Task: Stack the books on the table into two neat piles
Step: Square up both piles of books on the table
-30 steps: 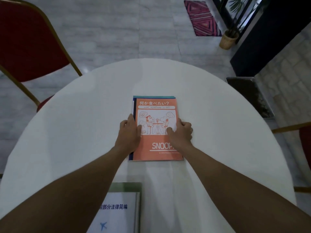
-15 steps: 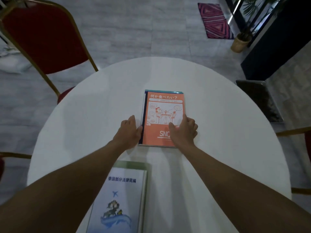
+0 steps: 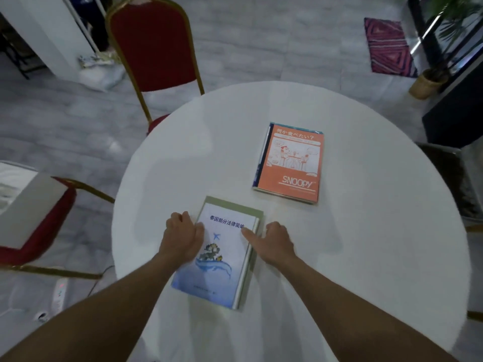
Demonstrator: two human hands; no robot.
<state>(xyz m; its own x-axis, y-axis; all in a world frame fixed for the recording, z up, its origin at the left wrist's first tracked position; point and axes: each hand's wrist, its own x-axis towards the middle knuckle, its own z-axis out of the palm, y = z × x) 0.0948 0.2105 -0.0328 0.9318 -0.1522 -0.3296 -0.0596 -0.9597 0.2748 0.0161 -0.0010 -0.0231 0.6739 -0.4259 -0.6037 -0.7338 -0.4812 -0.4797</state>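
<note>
Both hands at the blue pile.
Left hand (image 3: 183, 237) and right hand (image 3: 274, 242) flank it, open, thumbs on its cover (image 3: 222, 254).

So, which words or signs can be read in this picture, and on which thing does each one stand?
"何か食べたい?": top of the orange book's cover.
"SNOOPY": bottom of the same cover.
"泰国部分法律简": top of the blue and white book's cover; the right hand hides the end of the line.
The small print on both covers is too blurred to read.

Near pile (image 3: 222, 257) lies left of far pile (image 3: 290, 163) on table (image 3: 366, 231).
</note>
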